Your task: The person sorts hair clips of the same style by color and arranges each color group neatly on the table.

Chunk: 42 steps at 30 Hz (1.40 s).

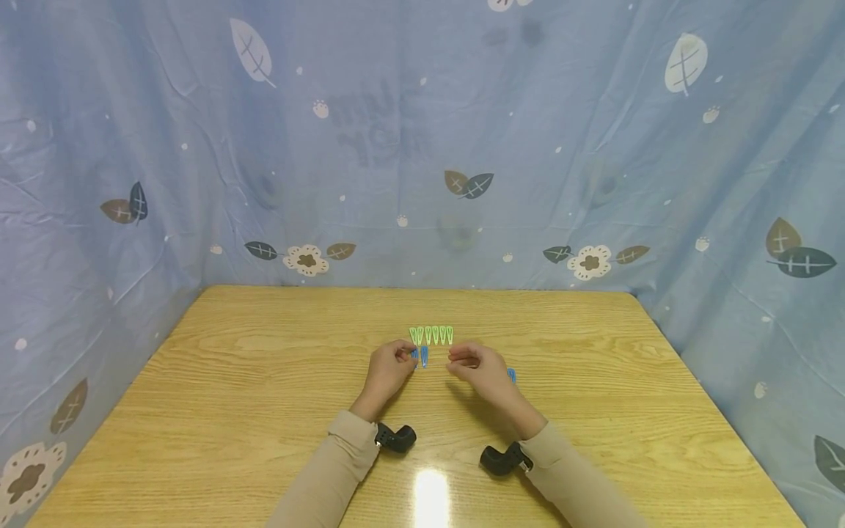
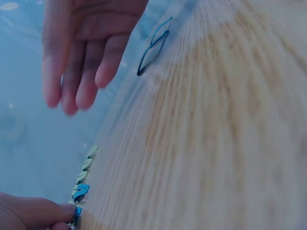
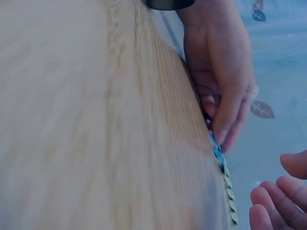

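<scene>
Several light-green snap hair clips [image 1: 435, 336] lie side by side in a row on the wooden table. Just below that row, a blue hair clip [image 1: 425, 357] lies beside another blue one at its left. My left hand [image 1: 389, 369] pinches this left blue clip [image 2: 78, 211] against the table, thumb and fingers partly covering it. Across a small gap, my right hand [image 1: 487, 374] hovers over the wood, fingers loosely bent and apart from the thumb, holding nothing. Beyond the right wrist another blue hair clip [image 1: 511, 375] shows, partly hidden by the hand.
A wooden table [image 1: 264, 367] reaches to a blue leaf-print curtain [image 1: 396, 147] at the back and sides. Black wrist mounts [image 1: 396, 438] sit at both cuffs. Light glares off the table near its front.
</scene>
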{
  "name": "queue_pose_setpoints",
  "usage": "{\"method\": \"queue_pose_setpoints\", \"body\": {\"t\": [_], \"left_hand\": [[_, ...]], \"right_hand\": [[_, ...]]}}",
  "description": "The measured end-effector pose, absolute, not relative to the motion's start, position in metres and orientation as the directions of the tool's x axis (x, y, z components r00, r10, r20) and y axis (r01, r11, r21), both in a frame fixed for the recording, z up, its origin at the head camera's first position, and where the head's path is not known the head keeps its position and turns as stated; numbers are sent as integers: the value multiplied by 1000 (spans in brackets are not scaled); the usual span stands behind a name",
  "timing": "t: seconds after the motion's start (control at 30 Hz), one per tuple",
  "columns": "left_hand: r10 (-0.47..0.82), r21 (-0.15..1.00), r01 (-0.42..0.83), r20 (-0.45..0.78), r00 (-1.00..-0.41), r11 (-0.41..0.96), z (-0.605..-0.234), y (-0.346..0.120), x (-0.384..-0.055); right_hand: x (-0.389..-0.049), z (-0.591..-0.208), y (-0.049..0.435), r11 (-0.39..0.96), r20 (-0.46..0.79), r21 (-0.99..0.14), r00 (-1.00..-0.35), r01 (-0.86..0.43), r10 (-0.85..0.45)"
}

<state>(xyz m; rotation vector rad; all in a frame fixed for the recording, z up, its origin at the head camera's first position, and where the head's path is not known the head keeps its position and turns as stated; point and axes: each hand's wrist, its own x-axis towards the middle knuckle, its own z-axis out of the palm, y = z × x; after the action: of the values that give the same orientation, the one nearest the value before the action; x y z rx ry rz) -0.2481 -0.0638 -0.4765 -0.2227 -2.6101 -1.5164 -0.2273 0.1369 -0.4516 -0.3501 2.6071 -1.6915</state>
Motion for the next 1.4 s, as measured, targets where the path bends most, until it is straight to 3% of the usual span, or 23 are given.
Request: {"method": "queue_pose_setpoints", "body": {"t": [0.37,0.73,1.03,1.4], "left_hand": [[77,857,184,168,-983,481,-476,-63,-248],[73,860,181,166,-983,477,-477,-62,-249],[63,862,184,175,-982,471,-477,-62,-248],[64,857,179,169,-984,484,-478,-63,-249]], "right_hand": [[-219,-454,184,402,119,-898,-978,-179,-169],[-211,-460,222,378,141,-913,-988,-155,-65],[-209,-471,231,473,99,-878,-995,-75,25],[-208,-476,228,570,120,-814,-993,-112,-24]]}}
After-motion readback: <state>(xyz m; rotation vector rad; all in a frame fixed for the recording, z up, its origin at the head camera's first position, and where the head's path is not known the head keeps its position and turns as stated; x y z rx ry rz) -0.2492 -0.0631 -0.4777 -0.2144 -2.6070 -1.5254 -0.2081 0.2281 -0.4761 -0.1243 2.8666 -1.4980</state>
